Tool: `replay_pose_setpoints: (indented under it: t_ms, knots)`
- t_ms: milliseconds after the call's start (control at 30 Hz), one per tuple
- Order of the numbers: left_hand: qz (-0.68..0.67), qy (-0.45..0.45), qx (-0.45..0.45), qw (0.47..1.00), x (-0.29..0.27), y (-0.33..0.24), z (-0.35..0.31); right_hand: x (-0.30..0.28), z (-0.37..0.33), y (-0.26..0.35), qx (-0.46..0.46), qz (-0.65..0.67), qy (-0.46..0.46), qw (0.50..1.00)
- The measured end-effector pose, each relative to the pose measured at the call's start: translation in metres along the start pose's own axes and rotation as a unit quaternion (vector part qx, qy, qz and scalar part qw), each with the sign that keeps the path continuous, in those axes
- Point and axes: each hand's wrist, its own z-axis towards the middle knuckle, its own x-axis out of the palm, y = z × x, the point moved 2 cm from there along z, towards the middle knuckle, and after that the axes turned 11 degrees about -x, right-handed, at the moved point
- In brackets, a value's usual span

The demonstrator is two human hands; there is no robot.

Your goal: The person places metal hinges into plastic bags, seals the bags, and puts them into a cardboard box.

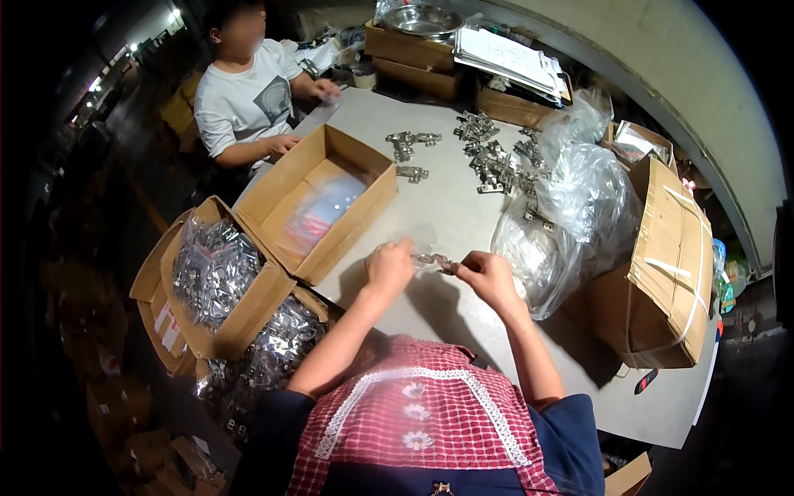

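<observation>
Over the near middle of the grey table, a metal cabinet hinge [436, 261] is held between my hands. My right hand [490, 279] pinches its right end with thumb and finger. My left hand [390, 266], slightly blurred, is closed at the hinge's other end, where a faint clear plastic bag [423, 245] shows at the fingertips. Just left of my left hand stands an open cardboard box [376, 198] with small clear bags [324, 213] inside. Farther back lie a small group of hinges [411, 145] and a larger pile of loose hinges [496, 165].
Large clear plastic bags [583, 190] and a strapped carton [662, 264] take up the right side. Boxes of bagged metal parts [217, 269] stand at left. Across the table sits a person in a white shirt [244, 103]. Papers [509, 58] and a metal bowl [422, 21] rest on far boxes.
</observation>
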Motion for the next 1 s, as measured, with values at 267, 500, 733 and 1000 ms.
replay_pose_setpoints:
  t_ms: [267,500,733,1000]
  knots:
    - [0.004,-0.026,0.082,0.996,0.014,-0.022,-0.019,0.020,-0.014,0.011,-0.053,-0.140,-0.058,0.987]
    - [-0.011,-0.057,0.147,0.987,0.024,-0.033,-0.043,0.040,-0.018,-0.025,0.035,0.037,-0.177,0.983]
    - [-0.025,-0.016,0.088,0.996,0.016,-0.017,-0.018,0.063,-0.045,-0.018,-0.370,-0.291,-0.004,0.882]
    - [-0.039,-0.029,0.188,0.981,0.033,-0.021,-0.047,0.054,-0.022,-0.046,-0.117,-0.108,-0.251,0.955]
